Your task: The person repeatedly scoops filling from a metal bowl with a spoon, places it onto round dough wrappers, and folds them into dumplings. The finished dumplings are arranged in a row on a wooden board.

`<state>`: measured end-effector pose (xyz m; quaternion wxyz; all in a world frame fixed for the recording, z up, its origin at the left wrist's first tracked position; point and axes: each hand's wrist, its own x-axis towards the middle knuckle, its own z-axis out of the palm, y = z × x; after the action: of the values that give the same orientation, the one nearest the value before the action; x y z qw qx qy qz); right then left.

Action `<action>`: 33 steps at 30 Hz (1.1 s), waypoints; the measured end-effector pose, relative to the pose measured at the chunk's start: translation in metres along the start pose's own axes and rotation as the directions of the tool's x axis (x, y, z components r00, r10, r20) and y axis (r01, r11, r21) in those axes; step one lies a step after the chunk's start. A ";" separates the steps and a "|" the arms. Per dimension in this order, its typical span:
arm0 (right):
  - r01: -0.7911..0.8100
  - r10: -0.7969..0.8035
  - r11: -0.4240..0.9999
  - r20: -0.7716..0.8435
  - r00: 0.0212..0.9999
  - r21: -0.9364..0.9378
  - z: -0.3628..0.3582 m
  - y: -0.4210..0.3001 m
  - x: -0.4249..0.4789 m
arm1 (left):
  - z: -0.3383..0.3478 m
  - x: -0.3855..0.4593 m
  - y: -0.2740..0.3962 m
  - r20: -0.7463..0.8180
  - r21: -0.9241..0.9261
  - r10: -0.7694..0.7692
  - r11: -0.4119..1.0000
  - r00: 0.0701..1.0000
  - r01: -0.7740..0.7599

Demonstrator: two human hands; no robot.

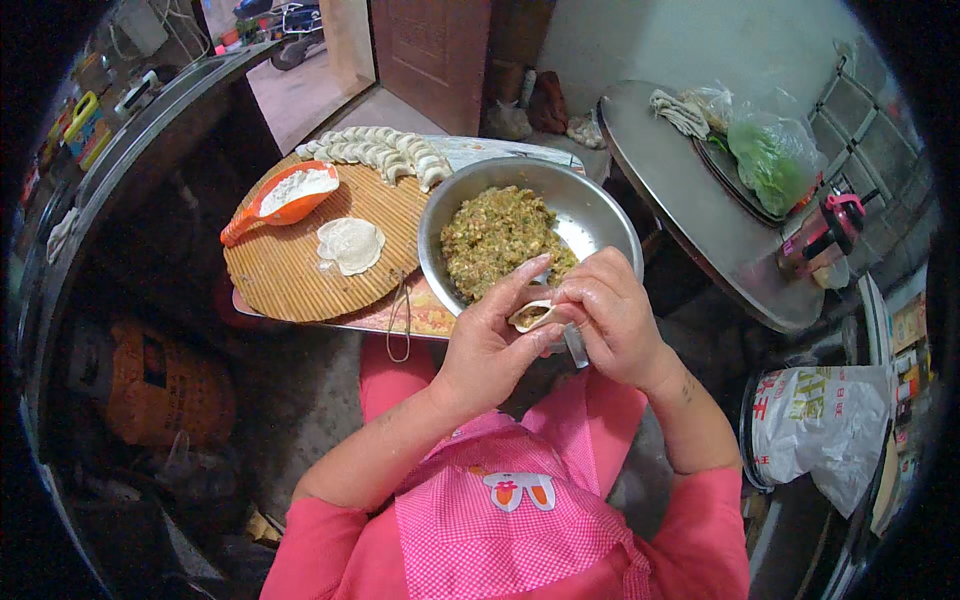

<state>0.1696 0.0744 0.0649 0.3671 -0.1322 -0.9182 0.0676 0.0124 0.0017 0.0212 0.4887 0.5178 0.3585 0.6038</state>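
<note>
Between both hands is a partly folded dumpling (531, 316) with filling showing in its opening. My left hand (495, 337) cups it from the left; my right hand (609, 319) pinches its right side. Just beyond them stands a steel bowl (606, 196) of chopped filling (502, 236). A metal utensil handle (576, 346) sticks out below my right hand. Left of the bowl, a round slatted board (300, 289) bears floured dough wrappers (351, 246), an orange scoop (247, 217) of flour (298, 189) and curved rows of folded dumplings (375, 150).
The board and bowl rest on a low table (435, 311). A cord loop (399, 322) hangs at its front edge. At right, a round table (667, 187) holds a cloth (679, 112), a bag of greens (772, 161) and a pink-lidded bottle (821, 232). A white plastic bag (817, 427) lies lower right.
</note>
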 end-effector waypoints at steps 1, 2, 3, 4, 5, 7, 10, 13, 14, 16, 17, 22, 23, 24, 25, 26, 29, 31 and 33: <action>0.002 -0.002 1.000 -0.015 1.000 0.007 0.001 0.002 -0.002 | -0.001 0.000 0.000 0.009 0.016 -0.002 1.000 1.000 0.002; 0.005 -0.004 1.000 -0.030 1.000 0.015 0.002 0.002 -0.002 | 0.001 0.001 0.003 0.001 0.067 0.009 0.998 1.000 -0.009; 0.012 -0.011 1.000 -0.048 0.999 0.007 0.002 0.000 0.000 | -0.001 0.002 0.002 0.005 0.125 0.033 0.992 0.999 -0.033; 0.019 -0.019 1.000 -0.065 0.998 -0.001 0.002 -0.004 0.004 | -0.003 0.003 -0.001 0.010 0.183 0.056 0.981 0.998 -0.057; 0.026 -0.026 1.000 -0.082 0.996 -0.008 0.001 -0.005 0.007 | -0.005 0.004 -0.002 0.016 0.240 0.079 0.967 0.997 -0.080; 0.034 -0.034 0.999 -0.019 0.999 -0.001 0.001 -0.004 0.006 | -0.004 0.004 0.006 0.033 0.180 -0.015 0.984 0.999 0.009; 0.048 -0.048 0.998 0.004 0.999 -0.038 0.002 -0.003 0.005 | -0.004 0.004 0.007 0.042 0.182 -0.044 0.983 0.998 0.035; 0.055 -0.056 0.997 -0.015 0.998 -0.046 0.005 -0.002 0.004 | -0.005 0.005 0.006 0.040 0.170 -0.038 0.985 0.998 0.030; 0.056 -0.057 0.998 -0.023 0.998 -0.041 0.005 -0.001 0.004 | -0.004 0.005 0.004 0.021 0.225 0.028 0.974 0.999 -0.032; 0.038 -0.039 0.999 -0.029 0.999 -0.028 0.005 -0.005 0.007 | -0.005 0.007 0.003 0.029 0.325 0.080 0.942 0.996 -0.085; 0.029 -0.030 0.999 -0.031 0.999 -0.022 0.005 -0.006 0.009 | -0.006 0.008 0.003 0.035 0.375 0.106 0.920 0.994 -0.111; 0.027 -0.027 1.000 0.036 0.999 0.014 0.002 -0.002 0.008 | -0.003 0.008 0.006 0.009 0.283 0.058 0.957 0.998 -0.058; 0.018 -0.019 0.999 0.038 0.999 0.033 0.001 -0.001 0.007 | -0.003 0.007 0.006 -0.006 0.209 0.035 0.977 0.999 -0.033; 0.006 -0.007 0.999 0.028 1.000 0.035 0.001 0.000 0.006 | -0.003 0.007 0.006 -0.003 0.178 0.016 0.984 1.000 -0.015; -0.005 0.004 0.999 0.018 1.000 0.037 0.001 0.001 0.003 | -0.004 0.008 0.006 -0.001 0.147 -0.004 0.989 1.000 0.004; -0.016 0.016 0.999 0.008 1.000 0.040 0.002 0.001 0.002 | -0.004 0.008 0.007 0.002 0.116 -0.023 0.993 1.000 0.022; -0.007 0.007 1.000 0.010 1.000 0.029 0.001 -0.004 0.009 | -0.005 0.010 0.001 -0.016 0.374 0.131 0.920 0.991 -0.115; -0.002 0.001 1.000 0.020 1.000 0.028 0.003 -0.002 0.009 | -0.005 0.010 -0.004 -0.010 0.348 0.152 0.927 0.988 -0.139; -0.008 0.008 1.000 0.020 1.000 0.020 0.003 -0.001 0.009 | -0.005 0.010 -0.007 -0.006 0.324 0.174 0.932 0.985 -0.163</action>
<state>0.1607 0.0758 0.0690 0.3591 -0.1314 -0.9205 0.0798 0.0095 0.0138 0.0169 0.3378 0.6088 0.4150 0.5857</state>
